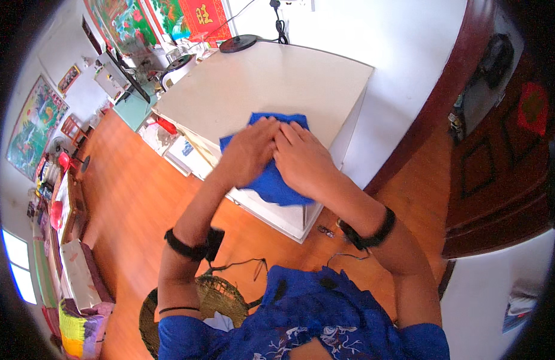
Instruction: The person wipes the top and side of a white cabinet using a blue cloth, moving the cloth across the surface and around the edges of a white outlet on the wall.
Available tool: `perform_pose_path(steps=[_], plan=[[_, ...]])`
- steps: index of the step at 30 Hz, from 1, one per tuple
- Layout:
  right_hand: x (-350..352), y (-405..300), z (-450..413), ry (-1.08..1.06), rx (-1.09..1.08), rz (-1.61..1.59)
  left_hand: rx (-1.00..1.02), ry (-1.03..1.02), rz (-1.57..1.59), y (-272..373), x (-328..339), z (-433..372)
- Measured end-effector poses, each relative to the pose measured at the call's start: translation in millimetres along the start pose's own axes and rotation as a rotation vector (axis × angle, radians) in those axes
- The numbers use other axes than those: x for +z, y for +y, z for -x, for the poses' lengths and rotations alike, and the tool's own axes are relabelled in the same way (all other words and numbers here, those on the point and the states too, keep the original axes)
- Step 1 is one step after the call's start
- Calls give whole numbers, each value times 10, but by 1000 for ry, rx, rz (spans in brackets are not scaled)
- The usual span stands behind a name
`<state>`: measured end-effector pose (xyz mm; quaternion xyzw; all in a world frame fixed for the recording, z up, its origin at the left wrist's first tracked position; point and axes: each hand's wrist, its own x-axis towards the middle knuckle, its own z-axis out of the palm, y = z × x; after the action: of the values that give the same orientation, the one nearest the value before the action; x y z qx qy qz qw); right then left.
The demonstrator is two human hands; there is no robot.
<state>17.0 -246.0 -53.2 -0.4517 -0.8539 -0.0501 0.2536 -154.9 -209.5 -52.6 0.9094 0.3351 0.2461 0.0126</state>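
A blue cloth [278, 180] lies at the front of a cabinet's cream top [300, 81], its near part hanging over the front edge. My left hand [250, 150] rests on the cloth from the left, palm down. From the right, my right hand [302, 155] lies over it too, and the fingertips of both hands meet near the cloth's far side. The palms and undersides of the fingers are hidden, so a grip on the fabric cannot be made out. Black bands circle both forearms.
At the cabinet's back stands a round black appliance base [238, 43] with a cord up the wall. A black-lidded pot [178, 67] is to its left. A woven basket [219, 292] sits on the wooden floor by my left elbow. A dark door [493, 166] is at right.
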Motion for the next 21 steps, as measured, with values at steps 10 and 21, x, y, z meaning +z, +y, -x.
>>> perform_pose_path(steps=[10,21], plan=[[-44,102,-427,-109,198,93,167,-149,129,-445,-81,-545],[141,-652,5,105,348,313,348,-50,126,-399,-117,-7]])
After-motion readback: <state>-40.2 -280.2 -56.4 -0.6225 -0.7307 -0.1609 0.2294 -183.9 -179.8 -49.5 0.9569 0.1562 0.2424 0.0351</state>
